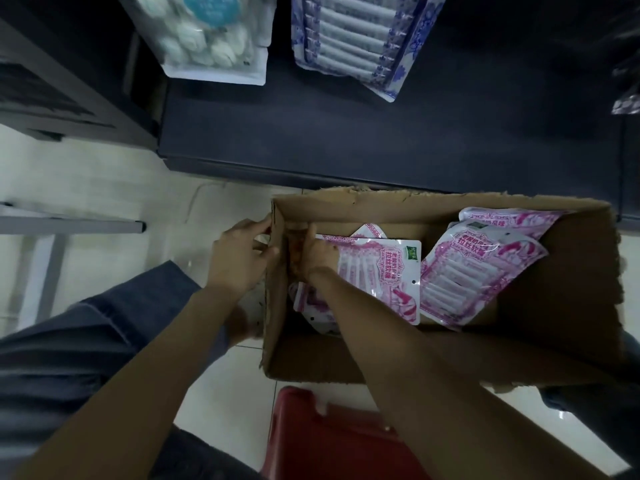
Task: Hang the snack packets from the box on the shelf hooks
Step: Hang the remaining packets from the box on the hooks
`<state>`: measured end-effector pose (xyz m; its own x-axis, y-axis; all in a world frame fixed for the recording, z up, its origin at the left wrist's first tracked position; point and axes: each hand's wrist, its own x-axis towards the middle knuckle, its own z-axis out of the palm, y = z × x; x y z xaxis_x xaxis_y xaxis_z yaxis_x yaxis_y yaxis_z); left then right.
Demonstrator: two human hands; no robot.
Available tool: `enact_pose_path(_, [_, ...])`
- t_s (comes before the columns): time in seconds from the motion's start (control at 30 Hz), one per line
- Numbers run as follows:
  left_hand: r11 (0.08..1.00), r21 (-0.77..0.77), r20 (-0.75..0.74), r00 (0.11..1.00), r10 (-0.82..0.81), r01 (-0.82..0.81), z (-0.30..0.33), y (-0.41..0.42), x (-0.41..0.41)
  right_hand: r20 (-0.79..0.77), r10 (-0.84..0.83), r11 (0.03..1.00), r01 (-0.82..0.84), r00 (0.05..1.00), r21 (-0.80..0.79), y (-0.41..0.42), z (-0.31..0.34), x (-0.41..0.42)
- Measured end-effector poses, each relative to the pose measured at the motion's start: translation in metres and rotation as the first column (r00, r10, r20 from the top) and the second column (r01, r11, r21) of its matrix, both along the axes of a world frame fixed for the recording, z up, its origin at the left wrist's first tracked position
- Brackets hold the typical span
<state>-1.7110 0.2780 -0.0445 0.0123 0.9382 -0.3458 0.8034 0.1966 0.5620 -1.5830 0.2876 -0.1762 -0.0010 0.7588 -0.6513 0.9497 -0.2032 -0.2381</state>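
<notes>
The shelf [381,133] stood beyond the box [554,341], with blue packets [353,39] already hanging above. Inside the box lay pink packets [377,275], the nearest with its long axis running from the box's near side to its far side. The right hand [317,256] rested inside the left wall, just beside that packet and nearer to it; its finger state could not be determined. The left hand [239,258] gripped the left wall from outside.

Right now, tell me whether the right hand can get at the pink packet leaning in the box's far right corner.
Probably yes: the right hand is already inside the open box, and nothing covers that packet.
</notes>
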Motion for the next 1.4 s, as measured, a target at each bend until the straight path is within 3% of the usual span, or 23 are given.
enact_pose_path(0.2, [1.000, 0.021, -0.009, 1.000, 0.003, -0.002, -0.007, -0.003, 0.000, -0.028, -0.045, 0.999, 0.044, 0.999, -0.010, -0.021, 0.006, 0.050])
enact_pose_path(0.37, [0.999, 0.019, 0.012, 0.999, 0.040, -0.040, -0.013, -0.004, -0.001, 0.104, -0.042, 0.999, 0.043, 0.994, -0.005, -0.054, 0.025, 0.104])
enact_pose_path(0.47, [0.998, -0.036, -0.008, 0.998, 0.056, -0.057, -0.014, -0.002, -0.001, -0.016, -0.056, 0.998, 0.057, 0.998, 0.024, -0.058, 0.054, 0.127])
enact_pose_path(0.53, [0.997, -0.066, -0.103, 0.994, 0.038, -0.045, -0.010, 0.001, 0.006, -0.101, -0.034, 0.994, 0.044, 0.994, 0.097, -0.057, 0.079, 0.137])
enact_pose_path(0.6, [1.000, 0.006, -0.190, 0.982, 0.022, -0.021, 0.003, -0.003, 0.024, -0.150, 0.002, 0.979, 0.029, 0.989, 0.201, -0.059, 0.110, 0.147])
enact_pose_path(0.67, [0.989, 0.145, -0.128, 0.992, -0.024, 0.043, 0.025, -0.009, 0.050, -0.199, 0.035, 0.950, 0.030, 0.979, 0.312, -0.063, 0.147, 0.158])
enact_pose_path(0.73, [0.948, 0.230, -0.039, 0.975, -0.219, 0.222, 0.053, -0.013, 0.081, -0.228, 0.079, 0.907, 0.025, 0.970, 0.421, -0.068, 0.185, 0.172])
enact_pose_path(0.83, [0.853, 0.219, 0.126, 0.853, -0.506, 0.474, 0.101, -0.011, 0.125, -0.277, 0.134, 0.820, 0.051, 0.951, 0.570, -0.078, 0.239, 0.197])
enact_pose_path(0.97, [0.824, 0.296, 0.339, 0.753, -0.564, 0.484, 0.175, 0.000, 0.170, -0.404, 0.140, 0.612, 0.242, 0.904, 0.753, -0.089, 0.309, 0.228])
enact_pose_path(1.1, [0.816, 0.419, 0.415, 0.715, -0.563, 0.398, 0.241, 0.014, 0.212, -0.685, 0.006, 0.558, 0.566, 0.729, 0.607, -0.083, 0.365, 0.273])
enact_pose_path(1.27, [0.843, 0.491, 0.568, 0.654, -0.500, 0.218, 0.311, 0.036, 0.248, -0.952, -0.004, 0.546, 0.798, 0.306, 0.255, -0.054, 0.430, 0.310])
enact_pose_path(1.33, [0.857, 0.503, 0.634, 0.625, -0.455, 0.113, 0.336, 0.046, 0.251, -0.968, 0.032, 0.541, 0.810, 0.249, 0.226, -0.036, 0.455, 0.311])
enact_pose_path(1.4, [0.847, 0.531, 0.652, 0.627, -0.425, 0.022, 0.355, 0.057, 0.246, -0.958, 0.090, 0.521, 0.807, 0.271, 0.277, -0.019, 0.478, 0.305])
